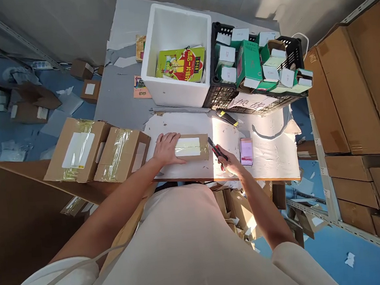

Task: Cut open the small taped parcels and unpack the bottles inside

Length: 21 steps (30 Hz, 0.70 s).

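Note:
A small taped cardboard box with a white label lies flat on the table in front of me. My left hand grips its left end, fingers over the far side and thumb along the near edge. In my right hand is a dark utility knife, its tip pointing at the box's right end. Whether the tip touches the cardboard I cannot tell. Just right of that hand a phone with a lit screen lies on the table.
Two larger taped boxes stand at the left. Behind the work spot are a white foam box holding colourful books and a black crate full of green and white cartons. A black-and-yellow cutter lies before the crate. Stacked cartons fill the right-hand shelf.

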Each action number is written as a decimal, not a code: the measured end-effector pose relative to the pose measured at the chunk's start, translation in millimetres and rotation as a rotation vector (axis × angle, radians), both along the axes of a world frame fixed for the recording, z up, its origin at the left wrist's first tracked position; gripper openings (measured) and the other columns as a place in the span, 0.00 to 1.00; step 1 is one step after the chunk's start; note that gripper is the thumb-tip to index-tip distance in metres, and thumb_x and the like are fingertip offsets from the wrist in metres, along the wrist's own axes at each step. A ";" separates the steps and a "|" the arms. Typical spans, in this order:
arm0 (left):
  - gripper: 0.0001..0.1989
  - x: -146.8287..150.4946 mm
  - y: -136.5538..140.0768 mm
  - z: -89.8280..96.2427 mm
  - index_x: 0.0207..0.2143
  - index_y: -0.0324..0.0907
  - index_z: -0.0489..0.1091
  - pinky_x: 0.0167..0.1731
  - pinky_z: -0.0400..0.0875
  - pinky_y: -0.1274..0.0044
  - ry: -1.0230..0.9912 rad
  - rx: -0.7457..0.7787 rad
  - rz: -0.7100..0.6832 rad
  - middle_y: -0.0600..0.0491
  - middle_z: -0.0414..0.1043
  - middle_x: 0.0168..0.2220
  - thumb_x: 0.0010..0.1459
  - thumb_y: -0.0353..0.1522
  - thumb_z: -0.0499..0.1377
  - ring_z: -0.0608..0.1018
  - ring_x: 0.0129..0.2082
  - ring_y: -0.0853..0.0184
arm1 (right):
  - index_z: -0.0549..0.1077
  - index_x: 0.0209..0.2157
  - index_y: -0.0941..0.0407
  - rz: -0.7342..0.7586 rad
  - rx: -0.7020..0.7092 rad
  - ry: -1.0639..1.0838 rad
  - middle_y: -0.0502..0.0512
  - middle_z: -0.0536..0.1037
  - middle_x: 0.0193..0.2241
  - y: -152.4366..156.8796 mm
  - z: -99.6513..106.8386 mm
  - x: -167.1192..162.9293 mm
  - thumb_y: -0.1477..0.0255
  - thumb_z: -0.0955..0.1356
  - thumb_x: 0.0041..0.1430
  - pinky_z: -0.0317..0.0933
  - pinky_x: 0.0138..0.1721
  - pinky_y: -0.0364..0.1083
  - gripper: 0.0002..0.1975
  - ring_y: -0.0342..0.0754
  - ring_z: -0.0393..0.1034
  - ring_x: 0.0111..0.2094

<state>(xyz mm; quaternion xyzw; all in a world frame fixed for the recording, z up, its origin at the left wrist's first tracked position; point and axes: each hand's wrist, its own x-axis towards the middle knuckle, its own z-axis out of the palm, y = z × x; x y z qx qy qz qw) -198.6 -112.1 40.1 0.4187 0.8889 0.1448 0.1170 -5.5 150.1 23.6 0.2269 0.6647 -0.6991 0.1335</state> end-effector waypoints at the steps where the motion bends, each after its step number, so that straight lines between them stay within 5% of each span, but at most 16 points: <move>1: 0.57 -0.4 0.8 0.2 0.62 0.40 0.53 0.62 0.38 0.60 -0.006 -0.009 0.011 0.39 0.59 0.59 0.32 0.56 0.64 0.60 0.60 0.46 | 0.55 0.64 0.48 0.033 0.006 -0.032 0.44 0.71 0.23 2.4 3.7 -1.9 0.66 0.67 0.55 0.59 0.13 0.38 0.35 0.36 0.61 0.13; 14: 0.58 -1.0 1.5 -2.1 0.63 0.38 0.52 0.62 0.40 0.60 -0.001 -0.004 -0.010 0.39 0.58 0.60 0.32 0.56 0.64 0.60 0.59 0.47 | 0.59 0.62 0.49 0.221 0.000 -0.136 0.44 0.70 0.21 6.0 23.1 0.4 0.70 0.67 0.55 0.56 0.13 0.37 0.32 0.36 0.60 0.13; 21: 0.59 -1.3 0.6 -6.3 0.64 0.38 0.51 0.62 0.38 0.59 0.008 0.016 -0.007 0.38 0.57 0.61 0.32 0.57 0.64 0.59 0.61 0.46 | 0.58 0.62 0.46 0.133 0.073 -0.156 0.43 0.72 0.21 -4.9 15.2 26.3 0.69 0.65 0.56 0.55 0.11 0.37 0.32 0.37 0.61 0.12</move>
